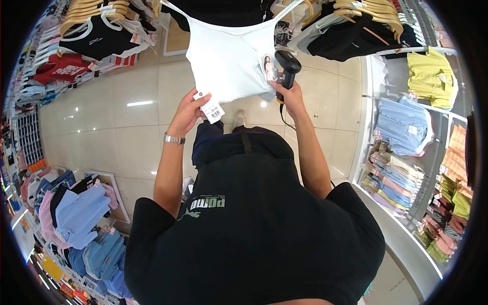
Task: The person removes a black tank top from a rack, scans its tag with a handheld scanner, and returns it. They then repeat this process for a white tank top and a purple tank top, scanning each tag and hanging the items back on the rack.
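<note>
White camisole of smooth fabric hangs by two thin straps before the person — one garment, two tags — with its lower edge at both hands. Left hand pinches the white paper price tag; right hand is curled around one black barcode scanner, thumb near the glossy picture tag. Clothes on pale wooden hangers flank it; black clothing is behind.
</note>
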A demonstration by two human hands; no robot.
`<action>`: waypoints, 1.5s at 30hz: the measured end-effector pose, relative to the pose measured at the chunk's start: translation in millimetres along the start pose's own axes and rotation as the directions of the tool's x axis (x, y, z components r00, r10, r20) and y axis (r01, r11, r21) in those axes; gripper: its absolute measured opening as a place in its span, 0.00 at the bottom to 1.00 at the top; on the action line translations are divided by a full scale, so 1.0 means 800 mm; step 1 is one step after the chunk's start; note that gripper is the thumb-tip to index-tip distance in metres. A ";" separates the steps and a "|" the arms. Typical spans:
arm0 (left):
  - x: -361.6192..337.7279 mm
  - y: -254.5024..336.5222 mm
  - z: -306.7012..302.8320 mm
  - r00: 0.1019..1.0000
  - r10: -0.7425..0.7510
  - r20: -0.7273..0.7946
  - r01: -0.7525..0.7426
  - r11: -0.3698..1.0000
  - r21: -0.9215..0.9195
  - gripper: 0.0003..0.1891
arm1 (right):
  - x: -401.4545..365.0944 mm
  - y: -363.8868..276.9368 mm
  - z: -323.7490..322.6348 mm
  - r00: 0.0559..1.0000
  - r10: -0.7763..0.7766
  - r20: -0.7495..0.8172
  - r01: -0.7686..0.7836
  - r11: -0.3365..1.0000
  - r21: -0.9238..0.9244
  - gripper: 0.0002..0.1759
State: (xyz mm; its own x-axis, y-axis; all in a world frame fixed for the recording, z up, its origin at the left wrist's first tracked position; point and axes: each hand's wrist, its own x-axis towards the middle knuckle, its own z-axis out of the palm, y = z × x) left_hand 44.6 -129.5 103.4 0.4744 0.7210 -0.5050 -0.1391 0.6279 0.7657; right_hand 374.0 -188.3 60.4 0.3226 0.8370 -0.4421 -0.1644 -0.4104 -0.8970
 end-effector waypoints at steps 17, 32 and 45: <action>0.041 -0.010 0.011 0.983 0.135 -0.126 -0.101 0.964 0.245 0.20 | -0.130 -0.066 0.040 0.907 0.220 0.360 -0.182 0.974 -0.136 0.19; 0.041 -0.019 0.011 0.975 0.155 -0.158 -0.117 0.967 0.226 0.20 | -0.167 -0.104 0.063 0.849 0.311 0.427 -0.141 0.913 -0.383 0.28; 0.045 -0.025 0.005 0.974 0.131 -0.185 -0.082 0.965 0.251 0.18 | -0.157 -0.099 0.058 0.883 0.213 0.419 -0.028 0.913 -0.406 0.27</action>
State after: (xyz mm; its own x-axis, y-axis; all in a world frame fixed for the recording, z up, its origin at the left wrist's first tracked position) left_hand 67.8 -117.4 72.0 0.2829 0.8389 -0.4650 0.0444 0.4728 0.8801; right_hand 303.3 -244.4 187.5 -0.1405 0.8028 -0.5794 0.2194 -0.5454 -0.8089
